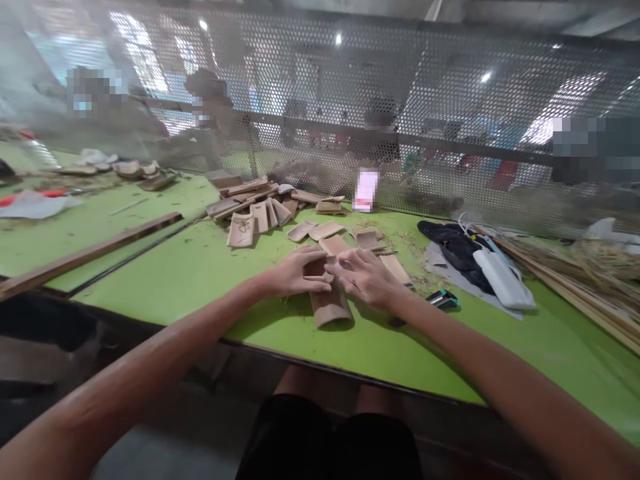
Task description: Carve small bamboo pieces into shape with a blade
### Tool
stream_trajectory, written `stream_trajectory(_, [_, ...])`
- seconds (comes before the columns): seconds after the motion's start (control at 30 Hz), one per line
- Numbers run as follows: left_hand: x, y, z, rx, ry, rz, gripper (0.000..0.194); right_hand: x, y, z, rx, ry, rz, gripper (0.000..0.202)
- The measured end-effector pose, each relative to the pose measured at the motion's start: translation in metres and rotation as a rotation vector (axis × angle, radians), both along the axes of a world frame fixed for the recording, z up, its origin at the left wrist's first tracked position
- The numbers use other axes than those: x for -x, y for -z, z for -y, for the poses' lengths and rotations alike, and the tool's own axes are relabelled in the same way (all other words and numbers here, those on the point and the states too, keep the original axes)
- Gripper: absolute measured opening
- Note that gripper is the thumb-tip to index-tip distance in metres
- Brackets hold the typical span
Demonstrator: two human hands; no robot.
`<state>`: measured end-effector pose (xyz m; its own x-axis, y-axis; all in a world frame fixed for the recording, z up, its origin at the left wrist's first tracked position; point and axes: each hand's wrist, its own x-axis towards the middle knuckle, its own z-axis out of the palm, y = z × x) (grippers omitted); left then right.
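Note:
My left hand (pixel 296 272) is curled, thumb and fingers around a small curved bamboo piece (pixel 315 268) with a brown hollow side. The fingertips of my right hand (pixel 369 277) are pinched together against that piece's right edge; what they hold, if anything, is too small to make out. Below both hands, a wider curved bamboo piece (pixel 332 312) lies on the green table (pixel 175 280). Several loose bamboo pieces (pixel 327 231) lie just beyond my fingers. Beside my right forearm is a utility knife (pixel 443 299) with a black and teal handle.
A pile of cut bamboo (pixel 250 200) stands at the back left. On the right are a dark cloth (pixel 453 250), a white power bank-like block (pixel 504 279) and long strips (pixel 575 283). A phone (pixel 366 190) leans on the perforated screen (pixel 320 87); people sit behind it. A wooden bar (pixel 95 253) lies left.

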<state>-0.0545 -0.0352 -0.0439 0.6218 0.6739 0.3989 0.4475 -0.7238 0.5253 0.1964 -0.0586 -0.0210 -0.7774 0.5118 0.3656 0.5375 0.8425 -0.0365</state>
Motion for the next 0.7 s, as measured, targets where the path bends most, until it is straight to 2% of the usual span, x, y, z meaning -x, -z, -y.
stream_trajectory(0.1, [0.001,0.0,-0.002,0.006,-0.018,-0.019,0.074,0.004,0.001,-0.005,0.041,0.001,-0.044,0.036])
stream_trajectory(0.3, [0.002,0.0,0.002,-0.07,-0.048,-0.069,0.071,0.022,0.014,0.027,0.503,0.098,-0.483,0.02])
stream_trajectory(0.37, [0.003,0.002,0.003,-0.084,-0.055,-0.066,0.073,0.025,0.016,0.036,0.584,0.127,-0.549,0.019])
stream_trajectory(0.43, [0.004,0.003,0.003,-0.088,-0.045,-0.055,0.074,0.024,0.015,0.035,0.504,0.119,-0.469,0.022])
stream_trajectory(0.53, [0.006,0.001,0.0,-0.07,0.006,-0.067,0.069,0.015,0.011,0.015,0.18,0.027,-0.163,0.028])
stream_trajectory(0.6, [0.007,-0.002,-0.002,-0.056,0.042,-0.083,0.067,0.007,0.009,-0.003,0.033,-0.007,-0.03,0.032])
stream_trajectory(0.7, [0.006,-0.006,-0.006,-0.045,0.059,-0.081,0.069,0.001,0.011,-0.019,-0.052,-0.028,0.009,0.038])
